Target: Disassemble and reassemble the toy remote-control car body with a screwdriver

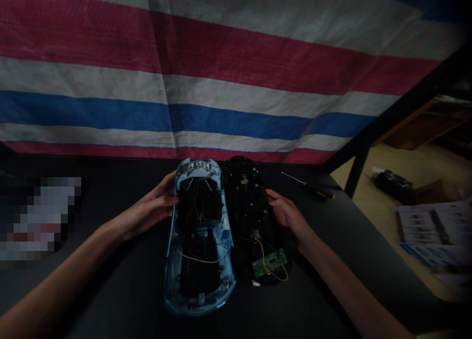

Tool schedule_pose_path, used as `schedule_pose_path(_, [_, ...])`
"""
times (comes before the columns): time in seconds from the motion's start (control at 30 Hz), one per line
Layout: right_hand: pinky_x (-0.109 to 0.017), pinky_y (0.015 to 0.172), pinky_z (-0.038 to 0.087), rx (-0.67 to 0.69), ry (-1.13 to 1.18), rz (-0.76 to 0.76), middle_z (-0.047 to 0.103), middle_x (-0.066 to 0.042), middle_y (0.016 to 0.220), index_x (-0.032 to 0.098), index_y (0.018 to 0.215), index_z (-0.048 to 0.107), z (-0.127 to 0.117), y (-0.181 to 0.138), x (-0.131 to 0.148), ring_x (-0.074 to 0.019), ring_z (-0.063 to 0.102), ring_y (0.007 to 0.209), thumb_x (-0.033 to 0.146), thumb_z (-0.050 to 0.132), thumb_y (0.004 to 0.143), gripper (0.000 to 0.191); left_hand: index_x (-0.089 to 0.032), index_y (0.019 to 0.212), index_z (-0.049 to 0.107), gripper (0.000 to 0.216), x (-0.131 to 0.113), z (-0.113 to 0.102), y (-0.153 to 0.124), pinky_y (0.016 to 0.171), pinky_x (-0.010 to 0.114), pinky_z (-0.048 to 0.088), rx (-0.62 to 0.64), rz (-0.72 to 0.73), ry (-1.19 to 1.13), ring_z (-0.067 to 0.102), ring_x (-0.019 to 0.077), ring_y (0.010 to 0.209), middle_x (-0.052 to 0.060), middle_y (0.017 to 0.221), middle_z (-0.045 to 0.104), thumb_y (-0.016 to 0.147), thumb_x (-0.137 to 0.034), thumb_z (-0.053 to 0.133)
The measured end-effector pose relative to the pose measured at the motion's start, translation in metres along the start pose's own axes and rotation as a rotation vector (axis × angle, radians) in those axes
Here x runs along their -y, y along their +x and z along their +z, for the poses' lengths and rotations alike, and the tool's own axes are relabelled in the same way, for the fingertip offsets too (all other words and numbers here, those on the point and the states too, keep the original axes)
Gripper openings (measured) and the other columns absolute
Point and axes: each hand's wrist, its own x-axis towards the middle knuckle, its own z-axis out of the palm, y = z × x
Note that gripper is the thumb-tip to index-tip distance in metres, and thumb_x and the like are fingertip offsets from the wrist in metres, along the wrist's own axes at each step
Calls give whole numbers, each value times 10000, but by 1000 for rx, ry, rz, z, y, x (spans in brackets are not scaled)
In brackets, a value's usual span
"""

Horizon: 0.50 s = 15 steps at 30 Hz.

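Note:
The blue toy car body shell [227, 240] lies upside down on the dark table, its hollow inside facing up with red and white wires across it. Close along its right side is the black toy car chassis [245, 206], with a green circuit board [270, 263] and a yellow wire loop at its near end. My left hand [153, 207] grips the shell's left edge, thumb on the side and fingers reaching toward its far part. From the right, my right hand [289, 213] holds the chassis's side, its fingertips partly hidden.
A screwdriver [311, 187] with a black and yellow handle lies right of the chassis. A striped tarp [236, 88] hangs behind the table. Far left is a blurred-out item [44, 216]. Papers [431, 223] and a dark object [394, 185] lie beyond the table's right edge.

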Motion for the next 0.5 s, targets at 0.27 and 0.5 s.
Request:
schedule_pose_path(0.27, [-374,852,539,14,-22,-5,821,2,1105,293,1060,784,2,0,1,-276,733,1021,320,722,738,329,-437,1553,534,754,-4,6,-1,908,331,600,-47,-38,16,694,271,1185,18,1522,649,868,-277,807])
schedule_pose_path(0.5, [-384,901,531,39,-28,-28,813,-8,1147,282,1078,793,3,-1,1,-281,720,1068,329,703,774,320,-443,1578,498,777,-3,4,-1,937,346,589,-24,-28,36,677,285,1228,28,1532,640,875,-305,799])
